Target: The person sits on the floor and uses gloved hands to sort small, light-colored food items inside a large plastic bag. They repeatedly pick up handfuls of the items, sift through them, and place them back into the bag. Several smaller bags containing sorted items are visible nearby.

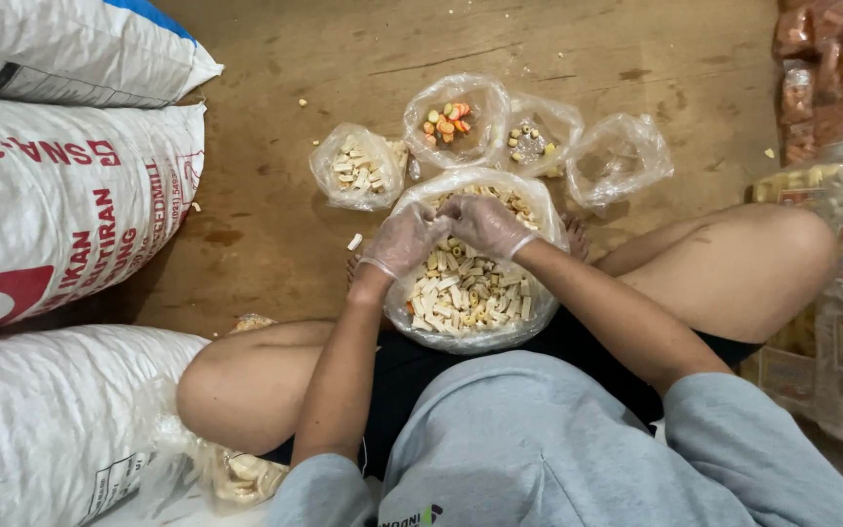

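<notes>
Fingers of the left hand [404,239] and right hand [485,223], both gloved, are curled and meet over the large bag [539,310]; whether they pinch a snack cannot be told. The bag sits on the floor [275,195] between the legs, within reach. Four small bags [620,156] lie open just beyond, each with different pieces. Sacks [60,205] are stacked to the left.
</notes>
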